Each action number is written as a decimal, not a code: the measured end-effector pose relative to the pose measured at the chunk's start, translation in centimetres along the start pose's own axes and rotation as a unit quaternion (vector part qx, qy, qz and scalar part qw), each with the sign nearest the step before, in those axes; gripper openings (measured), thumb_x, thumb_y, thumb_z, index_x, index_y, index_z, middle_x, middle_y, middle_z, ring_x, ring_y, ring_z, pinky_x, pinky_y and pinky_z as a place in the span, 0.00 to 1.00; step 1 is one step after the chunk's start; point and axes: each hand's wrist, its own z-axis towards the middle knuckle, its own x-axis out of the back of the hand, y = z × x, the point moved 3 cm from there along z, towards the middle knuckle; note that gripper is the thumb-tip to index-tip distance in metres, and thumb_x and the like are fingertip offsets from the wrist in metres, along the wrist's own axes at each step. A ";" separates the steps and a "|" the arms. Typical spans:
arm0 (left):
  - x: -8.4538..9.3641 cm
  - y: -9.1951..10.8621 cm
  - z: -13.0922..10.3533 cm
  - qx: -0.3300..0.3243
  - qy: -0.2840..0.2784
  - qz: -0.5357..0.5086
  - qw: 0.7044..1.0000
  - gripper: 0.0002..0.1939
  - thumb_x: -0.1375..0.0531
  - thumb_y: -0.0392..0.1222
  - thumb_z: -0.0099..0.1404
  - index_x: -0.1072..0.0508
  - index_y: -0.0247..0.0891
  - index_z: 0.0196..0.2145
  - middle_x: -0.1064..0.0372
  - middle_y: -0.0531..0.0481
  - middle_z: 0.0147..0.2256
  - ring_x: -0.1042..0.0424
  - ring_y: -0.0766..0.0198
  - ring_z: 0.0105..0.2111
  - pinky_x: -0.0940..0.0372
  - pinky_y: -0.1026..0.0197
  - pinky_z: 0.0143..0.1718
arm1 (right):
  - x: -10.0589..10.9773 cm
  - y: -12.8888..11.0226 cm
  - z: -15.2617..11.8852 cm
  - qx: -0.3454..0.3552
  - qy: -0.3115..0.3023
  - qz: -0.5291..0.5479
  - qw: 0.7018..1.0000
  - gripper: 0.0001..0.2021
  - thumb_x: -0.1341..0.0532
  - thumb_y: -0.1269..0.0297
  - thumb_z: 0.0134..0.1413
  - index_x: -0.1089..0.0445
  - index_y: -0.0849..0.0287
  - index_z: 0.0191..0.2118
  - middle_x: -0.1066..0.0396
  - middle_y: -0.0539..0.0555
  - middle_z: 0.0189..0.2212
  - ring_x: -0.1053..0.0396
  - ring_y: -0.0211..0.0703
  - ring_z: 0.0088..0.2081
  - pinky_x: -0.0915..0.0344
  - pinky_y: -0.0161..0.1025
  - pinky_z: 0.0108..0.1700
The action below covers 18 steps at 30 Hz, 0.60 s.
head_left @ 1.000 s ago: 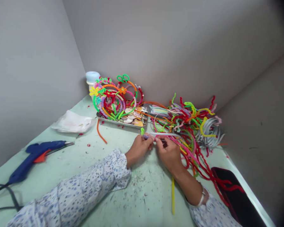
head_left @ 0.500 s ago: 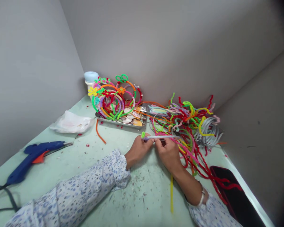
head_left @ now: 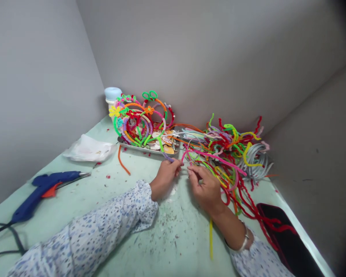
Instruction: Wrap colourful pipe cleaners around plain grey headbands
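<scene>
My left hand [head_left: 165,176] pinches a headband [head_left: 190,139] partly wrapped in green and purple pipe cleaner, with a pale bare band curving beyond it. A pink pipe cleaner [head_left: 219,157] runs from the left fingertips to the right over the pile. Just to the right of them is my right hand [head_left: 206,186], its thumb and forefinger bent close together; whether anything thin is between them is too small to tell.
Finished colourful headbands [head_left: 150,110] rest on a metal tray [head_left: 150,150] of cutouts. Tangled pipe cleaners [head_left: 233,142] lie at the right, near a dark phone [head_left: 294,246]. A blue glue gun [head_left: 40,192] and plastic bag [head_left: 89,149] are at the left.
The headband has turned, its wrapped green end now pointing up and away from me. The pink pipe cleaner now reaches my left fingers, and my right fingertips have come off the headband.
</scene>
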 end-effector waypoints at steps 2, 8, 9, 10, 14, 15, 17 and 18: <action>-0.1 0.2 -0.1 0.011 -0.004 -0.018 1.000 0.10 0.43 0.43 0.54 0.35 0.36 0.21 0.45 0.57 0.17 0.48 0.72 0.17 0.54 0.64 0.20 | 0.2 0.4 0.1 -0.028 0.018 0.005 0.999 0.07 0.44 0.66 0.58 0.28 0.58 0.36 0.27 0.53 0.31 0.30 0.41 0.32 0.34 0.38 0.37; -0.5 0.3 -0.7 -0.023 -0.048 0.006 0.999 0.10 0.43 0.40 0.52 0.39 0.37 0.17 0.48 0.57 0.16 0.49 0.72 0.18 0.55 0.63 0.22 | 0.0 2.0 0.1 -0.210 0.003 0.089 0.974 0.14 0.45 0.57 0.59 0.27 0.58 0.42 0.28 0.51 0.26 0.33 0.42 0.27 0.35 0.38 0.31; -0.6 0.3 -0.8 -0.028 -0.059 0.012 0.998 0.10 0.44 0.39 0.52 0.39 0.37 0.16 0.47 0.56 0.16 0.49 0.71 0.18 0.54 0.63 0.22 | 0.1 2.0 0.1 -0.226 -0.001 0.097 0.969 0.14 0.45 0.56 0.58 0.27 0.58 0.40 0.28 0.51 0.26 0.33 0.42 0.27 0.36 0.38 0.31; -0.6 0.2 -0.8 -0.029 -0.067 0.017 0.997 0.10 0.44 0.39 0.52 0.39 0.37 0.16 0.47 0.56 0.16 0.48 0.71 0.19 0.54 0.63 0.22 | 0.2 1.8 0.2 -0.237 -0.004 0.101 0.966 0.14 0.44 0.54 0.58 0.26 0.58 0.38 0.29 0.50 0.25 0.34 0.42 0.27 0.36 0.38 0.30; -0.6 0.2 -0.8 -0.025 -0.085 0.039 0.995 0.07 0.44 0.37 0.51 0.37 0.37 0.17 0.48 0.55 0.16 0.48 0.70 0.19 0.55 0.62 0.22 | 0.6 0.9 0.7 -0.260 -0.009 0.137 0.956 0.17 0.44 0.50 0.56 0.29 0.58 0.29 0.33 0.49 0.21 0.38 0.40 0.24 0.39 0.37 0.28; -0.6 0.3 -0.8 -0.026 -0.089 0.042 0.995 0.07 0.45 0.37 0.51 0.36 0.37 0.17 0.48 0.55 0.16 0.49 0.70 0.18 0.56 0.62 0.22 | 0.5 0.8 0.8 -0.259 -0.011 0.160 0.953 0.17 0.43 0.49 0.56 0.29 0.58 0.30 0.33 0.49 0.22 0.39 0.39 0.24 0.39 0.36 0.27; -0.6 0.4 -0.9 -0.030 -0.101 0.055 0.993 0.07 0.45 0.36 0.51 0.36 0.37 0.17 0.48 0.55 0.15 0.49 0.70 0.18 0.56 0.61 0.22 | 0.3 1.1 0.7 -0.261 -0.006 0.208 0.943 0.16 0.42 0.49 0.55 0.28 0.58 0.33 0.32 0.50 0.24 0.39 0.39 0.24 0.39 0.36 0.27; -0.6 0.5 -0.9 -0.032 -0.108 0.064 0.992 0.08 0.45 0.36 0.51 0.36 0.37 0.17 0.48 0.55 0.15 0.49 0.69 0.18 0.56 0.61 0.22 | 0.1 1.3 0.6 -0.266 0.000 0.228 0.937 0.16 0.41 0.50 0.54 0.28 0.58 0.36 0.31 0.50 0.25 0.38 0.38 0.24 0.39 0.36 0.26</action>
